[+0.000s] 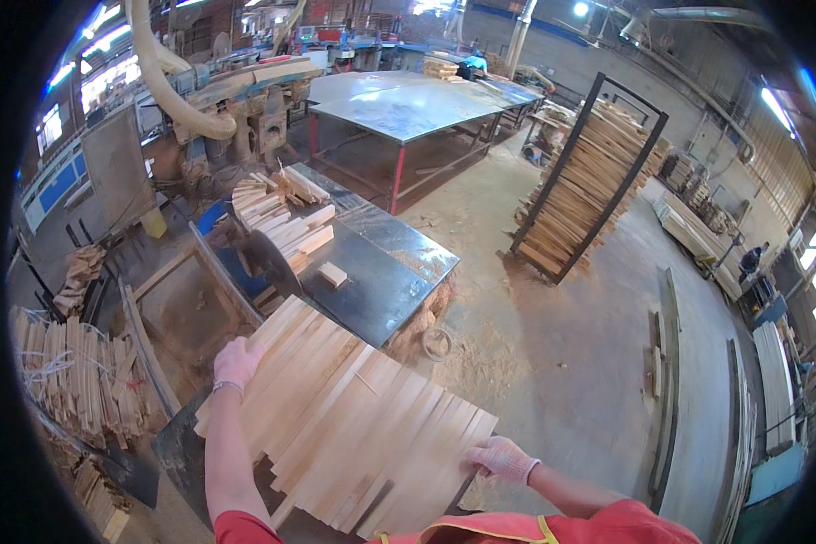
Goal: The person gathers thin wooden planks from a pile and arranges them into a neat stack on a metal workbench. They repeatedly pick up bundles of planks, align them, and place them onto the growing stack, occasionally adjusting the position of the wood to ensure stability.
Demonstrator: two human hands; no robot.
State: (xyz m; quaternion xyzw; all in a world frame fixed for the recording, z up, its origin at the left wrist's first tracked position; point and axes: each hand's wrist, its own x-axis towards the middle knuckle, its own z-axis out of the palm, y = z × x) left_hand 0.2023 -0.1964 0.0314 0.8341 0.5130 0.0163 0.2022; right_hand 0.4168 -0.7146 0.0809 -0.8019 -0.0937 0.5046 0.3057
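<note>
The left hand, gloved, reaches forward on a nearly straight forearm and presses against the far left edge of a row of pale wood strips; I cannot tell whether its fingers close beneath. The right hand, on a forearm angled in from the near right, grasps the row's right edge with fingers curled, while the strips lie side by side before the person, just nearer than the dark metal table.
</note>
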